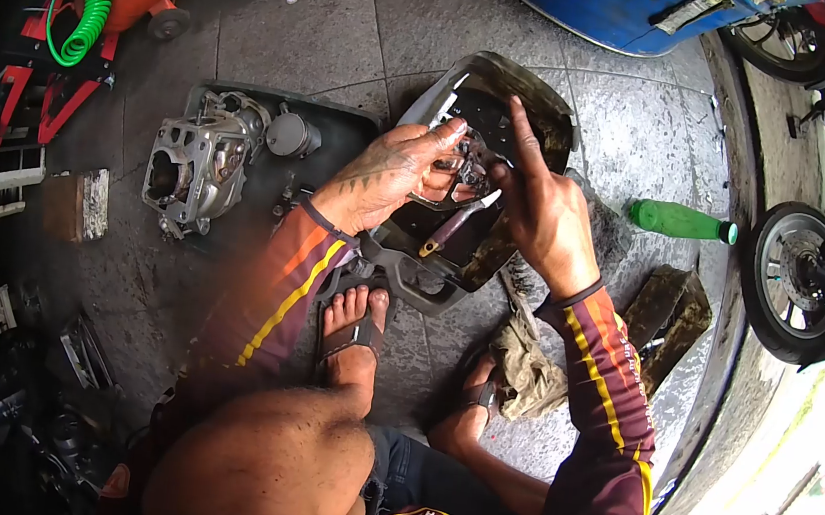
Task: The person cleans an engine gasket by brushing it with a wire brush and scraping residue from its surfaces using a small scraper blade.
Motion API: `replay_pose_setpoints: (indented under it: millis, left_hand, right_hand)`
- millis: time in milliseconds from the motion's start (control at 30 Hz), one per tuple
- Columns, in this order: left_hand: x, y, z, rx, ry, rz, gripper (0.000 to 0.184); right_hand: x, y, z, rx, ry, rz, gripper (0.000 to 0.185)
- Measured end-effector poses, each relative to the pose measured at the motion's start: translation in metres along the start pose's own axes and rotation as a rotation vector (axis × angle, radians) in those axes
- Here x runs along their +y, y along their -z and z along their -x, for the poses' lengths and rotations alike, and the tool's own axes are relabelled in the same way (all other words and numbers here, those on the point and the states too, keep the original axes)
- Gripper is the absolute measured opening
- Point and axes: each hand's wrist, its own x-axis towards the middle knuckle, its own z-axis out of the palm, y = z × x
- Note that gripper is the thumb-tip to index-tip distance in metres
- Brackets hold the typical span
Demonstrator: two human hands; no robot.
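My left hand point(389, 173) is closed round a small, dark, oily metal part point(470, 163), its thumb stretched along the near side. My right hand point(545, 216) meets the same part from the right, thumb against it and index finger pointing away; its other fingers are curled and partly hidden. Both hands are above a dark plastic basin point(555, 97) with dirty walls. Inside the basin, just under my hands, a brush with a purple handle point(450, 231) leans at a slant.
To the left, a metal engine casing point(195, 169) and a piston point(293, 134) lie on a dark tray point(346, 120). A green bottle point(678, 220), a grimy box point(667, 320) and a rag point(529, 370) are on the right. Motorcycle wheels point(794, 283) stand farther right.
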Motion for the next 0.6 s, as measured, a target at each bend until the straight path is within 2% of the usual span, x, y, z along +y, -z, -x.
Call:
replay_pose_setpoints:
  millis: [33, 133, 200, 300, 333, 367, 600]
  left_hand:
    - [-0.004, 0.004, -0.003, 0.003, 0.000, 0.007, 0.041]
    - [-0.007, 0.010, -0.006, -0.043, -0.009, -0.007, 0.040]
    - [-0.006, 0.004, 0.000, 0.043, 0.035, 0.000, 0.038]
    - [-0.004, 0.007, -0.003, 0.035, 0.028, -0.026, 0.036]
    - [-0.007, 0.017, -0.008, -0.051, 0.028, -0.017, 0.037]
    - [-0.010, 0.020, -0.008, -0.050, 0.026, -0.017, 0.037]
    - [-0.007, 0.012, -0.001, 0.079, 0.040, -0.042, 0.038]
  right_hand:
    - [-0.002, 0.002, -0.001, -0.015, -0.070, -0.001, 0.073]
    - [-0.001, -0.002, 0.003, -0.049, -0.018, 0.052, 0.072]
    - [0.000, -0.003, 0.003, -0.059, 0.001, 0.060, 0.071]
    - [-0.001, -0.004, 0.003, 0.018, -0.020, -0.046, 0.073]
    - [-0.003, -0.004, 0.004, -0.029, -0.028, -0.013, 0.073]
    - [-0.004, -0.003, 0.004, -0.072, -0.037, 0.019, 0.074]
    - [-0.002, -0.008, 0.007, -0.110, 0.026, 0.094, 0.074]
